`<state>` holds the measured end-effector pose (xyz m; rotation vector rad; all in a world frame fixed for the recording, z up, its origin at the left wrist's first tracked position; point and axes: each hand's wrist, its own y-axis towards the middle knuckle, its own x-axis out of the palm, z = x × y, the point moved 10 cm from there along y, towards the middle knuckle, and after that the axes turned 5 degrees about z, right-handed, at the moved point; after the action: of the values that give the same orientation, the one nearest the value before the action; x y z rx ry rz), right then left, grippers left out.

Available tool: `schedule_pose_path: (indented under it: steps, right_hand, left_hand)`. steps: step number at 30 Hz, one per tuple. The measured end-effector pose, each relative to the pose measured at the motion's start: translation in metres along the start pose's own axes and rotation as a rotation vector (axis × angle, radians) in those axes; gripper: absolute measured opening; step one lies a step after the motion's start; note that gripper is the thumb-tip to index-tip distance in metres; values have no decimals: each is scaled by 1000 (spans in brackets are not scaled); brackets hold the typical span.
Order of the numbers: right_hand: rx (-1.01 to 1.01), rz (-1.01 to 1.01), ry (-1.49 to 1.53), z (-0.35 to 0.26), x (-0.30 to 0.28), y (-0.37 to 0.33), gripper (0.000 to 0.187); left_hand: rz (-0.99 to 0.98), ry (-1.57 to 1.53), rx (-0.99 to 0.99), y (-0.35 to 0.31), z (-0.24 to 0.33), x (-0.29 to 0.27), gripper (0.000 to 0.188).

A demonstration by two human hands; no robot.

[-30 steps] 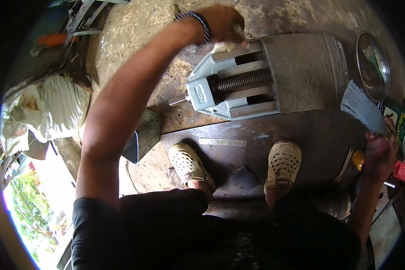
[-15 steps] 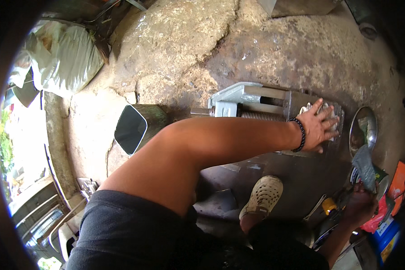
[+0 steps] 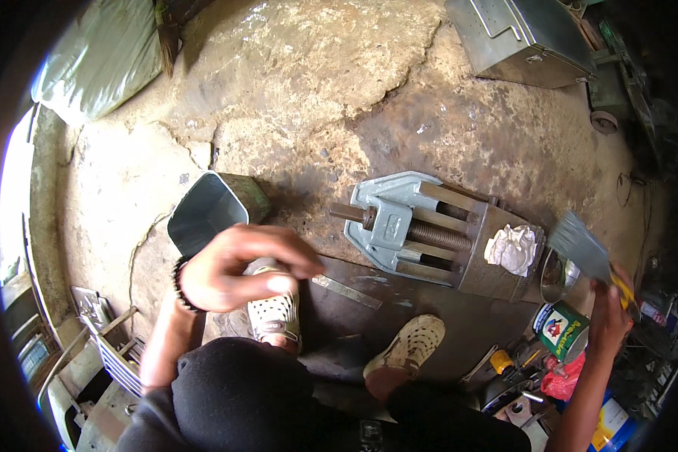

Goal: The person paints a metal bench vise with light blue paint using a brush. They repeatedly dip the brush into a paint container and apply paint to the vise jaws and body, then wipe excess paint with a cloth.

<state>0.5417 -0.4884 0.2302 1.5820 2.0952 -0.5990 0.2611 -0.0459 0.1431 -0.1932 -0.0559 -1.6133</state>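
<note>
A paintbrush (image 3: 580, 242) with wide, grey-coated bristles is held in my right hand (image 3: 612, 313), its yellow handle inside the closed fingers. The bristles are above a round metal bowl (image 3: 557, 277). My left hand (image 3: 241, 267), slightly blurred, is at the left with nothing in it, thumb and fingers apart. Below it is one of my light clogs (image 3: 275, 313). A machine vise (image 3: 392, 226) lies on the floor between my hands, its frame painted grey and its screw (image 3: 441, 236) bare metal. Crumpled white paper or cloth (image 3: 512, 249) rests on its right end.
A hollow square-mouthed container (image 3: 211, 211) lies left of the vise. Beside my right forearm are a green paint can (image 3: 563, 331), a red plastic bag (image 3: 563, 378) and loose tools. A metal box (image 3: 527, 45) stands at the far right, a plastic-covered bundle (image 3: 102, 60) at the far left.
My left hand has left the crumpled white material on the vise and swung left. My right hand has risen with the paintbrush, bringing it over the bowl. The view has shifted too.
</note>
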Motion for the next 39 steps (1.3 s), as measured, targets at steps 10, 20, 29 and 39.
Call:
schedule_pose_path:
  steps: [10,20,29,39]
  right_hand:
    - [-327,-770,-84,-50,310,84,26]
    - [-155,-913,-140,28,324,94,24]
    - [-65,-883,-545,64,240,123,19]
    - [-170,-1030,-485,13,366,87,22]
  left_hand:
    - [-267,-151,-558,-83,-135,43,30]
    - [-150,-174,-710,-81,-164,26,31]
    - [-122,-27,-585,-53,-166,15,25]
    - [-41,-72,-688,-61,-175,7,28]
